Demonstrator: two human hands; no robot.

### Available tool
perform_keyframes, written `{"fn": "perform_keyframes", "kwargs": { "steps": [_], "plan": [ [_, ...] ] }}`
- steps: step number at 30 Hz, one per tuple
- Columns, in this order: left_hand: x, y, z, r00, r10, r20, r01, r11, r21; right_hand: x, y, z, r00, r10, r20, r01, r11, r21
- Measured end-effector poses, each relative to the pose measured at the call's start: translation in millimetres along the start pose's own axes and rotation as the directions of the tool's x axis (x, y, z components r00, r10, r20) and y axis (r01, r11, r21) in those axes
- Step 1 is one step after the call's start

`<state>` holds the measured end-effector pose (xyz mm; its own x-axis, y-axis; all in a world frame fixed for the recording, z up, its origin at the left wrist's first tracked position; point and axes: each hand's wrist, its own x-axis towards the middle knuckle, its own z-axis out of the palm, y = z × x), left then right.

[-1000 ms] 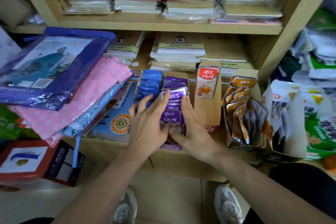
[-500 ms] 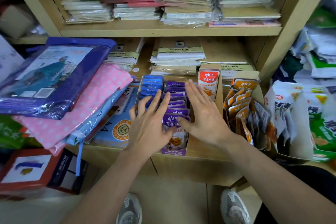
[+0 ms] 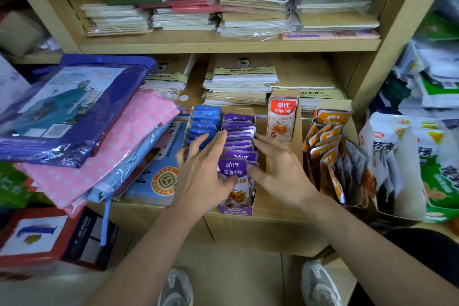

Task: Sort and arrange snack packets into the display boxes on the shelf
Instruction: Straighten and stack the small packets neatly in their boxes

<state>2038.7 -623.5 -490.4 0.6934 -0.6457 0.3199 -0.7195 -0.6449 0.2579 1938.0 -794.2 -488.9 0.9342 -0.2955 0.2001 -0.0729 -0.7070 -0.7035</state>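
- Looking down through the head view, you have the row of purple packets [image 3: 239, 143] standing upright in the purple display box [image 3: 236, 211], at the front of the lower shelf [image 3: 248, 231] and between your two hands
- Your left hand [image 3: 201, 176] lies open along the row's left flank, with the fingers straight and spread and the thumb touching the face of the front purple packet [image 3: 233, 174]; it is clamped on nothing you can see
- Your right hand [image 3: 280, 174] is open too, fingers splayed, with the fingertips [image 3: 259, 138] reaching the row's right edge about halfway back
- The relation that matters is this: the row's long axis runs from the shelf front toward the back, straight away from you, and your hands bracket it from either side
- Any squaring-up would therefore, by my reading, be a squeeze inward across that axis; both hands are about equally near, with the left in fuller contact
- Blue packets [image 3: 205, 122] sit just beside the purple ones on the left, a lone red packet [image 3: 283, 117] stands apart to the right, and orange packets [image 3: 325, 141] lean untidily further right
- Your left hand covers the near end of the blue row and whatever divides blue from purple
- Whether your right fingertips truly touch the packets or hover just off them cannot be told, and the small print on the packets is too blurred to read
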Motion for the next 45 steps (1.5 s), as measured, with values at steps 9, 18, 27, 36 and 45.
{"fn": "perform_keyframes", "kwargs": {
  "steps": [9,18,27,36,45],
  "plan": [
    [6.6,3.9,-1.3,0.999,-0.01,0.051,0.013,0.998,-0.057,-4.3,-8.8,-1.4,0.998,0.05,0.023,-0.055,0.937,0.345],
    [25.8,-8.3,-16.2,0.993,0.01,0.12,-0.005,0.999,-0.044,29.0,-7.7,-5.2,0.997,-0.075,0.033,0.082,0.935,-0.346],
    [48.7,-17.6,-23.7,0.976,0.012,0.217,0.058,0.948,-0.313,31.8,2.0,-6.8,0.992,-0.077,-0.096,0.061,0.985,-0.165],
    [79.5,-11.5,-22.3,0.986,-0.054,0.155,0.102,0.94,-0.326,33.3,6.4,-9.3,0.992,-0.072,-0.107,0.05,0.98,-0.195],
    [72.1,-18.4,-23.2,0.995,0.008,-0.096,-0.036,0.953,-0.301,24.7,4.9,-21.0,0.999,-0.03,-0.032,0.026,0.991,-0.13]
  ]
}}
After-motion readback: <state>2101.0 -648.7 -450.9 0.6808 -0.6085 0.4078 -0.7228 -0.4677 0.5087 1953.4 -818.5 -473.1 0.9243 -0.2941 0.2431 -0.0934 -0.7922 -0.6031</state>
